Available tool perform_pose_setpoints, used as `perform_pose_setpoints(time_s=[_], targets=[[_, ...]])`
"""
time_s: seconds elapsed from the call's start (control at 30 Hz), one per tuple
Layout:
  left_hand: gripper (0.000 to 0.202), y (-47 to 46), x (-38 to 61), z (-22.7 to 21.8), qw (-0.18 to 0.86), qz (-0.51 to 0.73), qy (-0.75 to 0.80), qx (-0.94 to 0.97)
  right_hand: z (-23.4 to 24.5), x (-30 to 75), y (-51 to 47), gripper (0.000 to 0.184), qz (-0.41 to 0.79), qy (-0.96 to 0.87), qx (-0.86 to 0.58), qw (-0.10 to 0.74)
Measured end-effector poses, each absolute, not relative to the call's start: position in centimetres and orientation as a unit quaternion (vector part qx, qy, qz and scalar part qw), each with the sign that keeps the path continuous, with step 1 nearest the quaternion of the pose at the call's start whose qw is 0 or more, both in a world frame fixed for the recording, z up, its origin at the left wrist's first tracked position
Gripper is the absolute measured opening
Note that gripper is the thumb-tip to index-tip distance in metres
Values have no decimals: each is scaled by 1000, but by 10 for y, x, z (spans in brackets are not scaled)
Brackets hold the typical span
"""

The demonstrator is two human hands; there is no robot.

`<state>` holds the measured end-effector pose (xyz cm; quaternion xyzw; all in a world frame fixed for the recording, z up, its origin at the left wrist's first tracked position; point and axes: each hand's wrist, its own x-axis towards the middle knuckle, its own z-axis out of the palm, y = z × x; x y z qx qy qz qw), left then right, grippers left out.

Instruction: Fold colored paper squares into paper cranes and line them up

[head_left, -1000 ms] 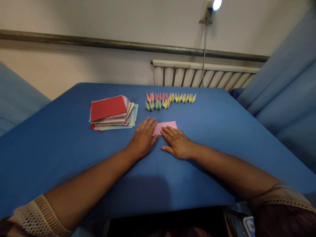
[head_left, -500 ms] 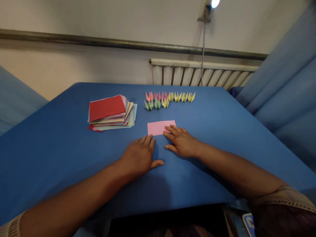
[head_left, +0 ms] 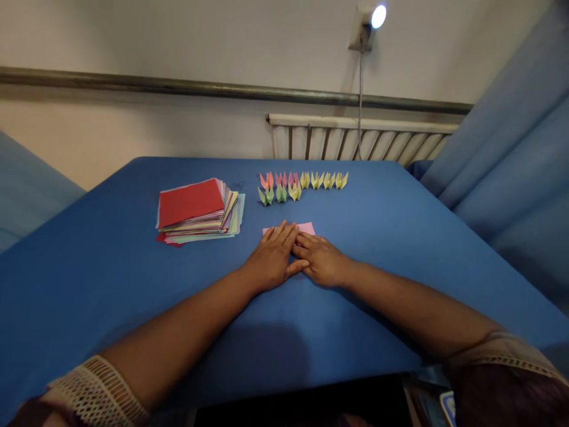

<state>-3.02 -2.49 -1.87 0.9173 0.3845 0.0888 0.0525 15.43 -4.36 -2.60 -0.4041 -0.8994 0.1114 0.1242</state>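
A folded pink sheet of paper (head_left: 306,228) lies on the blue table, mostly covered by my hands; only its far edge shows. My left hand (head_left: 274,256) rests flat on the paper's left part, fingers stretched forward and its thumb reaching over to the right hand. Pressed flat on the right part is my right hand (head_left: 323,260), its fingers extended and touching the left hand's fingers. Beyond them stand folded paper cranes in two rows, among them a yellow crane (head_left: 341,181), a green crane (head_left: 281,193) and an orange crane (head_left: 267,180).
A thick stack of coloured paper (head_left: 195,207) with a red sheet on top sits at the left of the blue table (head_left: 391,225). A radiator (head_left: 364,136) and a rail run along the wall behind. Blue curtains (head_left: 498,148) hang at the right and left.
My left hand has moved forward and right, from the near edge of the pink paper onto it, meeting my right hand. The right hand stays on the paper. The view has tilted slightly.
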Motion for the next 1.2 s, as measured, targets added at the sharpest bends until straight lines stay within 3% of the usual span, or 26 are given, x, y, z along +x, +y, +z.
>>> perform_pose_setpoints(time_s=[0.17,0.57,0.8,1.03,1.2], targets=[[90,-22,-37,-20,64,38,404,912,-28,155,-40,54,113,-901,-401,124],[98,-44,-63,-10,5,-42,473,880,-27,156,-50,69,40,-789,-609,72],[82,-52,-56,-10,-1,-21,374,927,-24,147,-59,56,72,-885,-450,94],[74,-52,-60,6,-12,-19,410,912,-9,155,-59,37,41,-860,-504,71],[54,-51,-65,21,-41,-55,447,892,-6,167,-52,35,-2,-815,-580,19]])
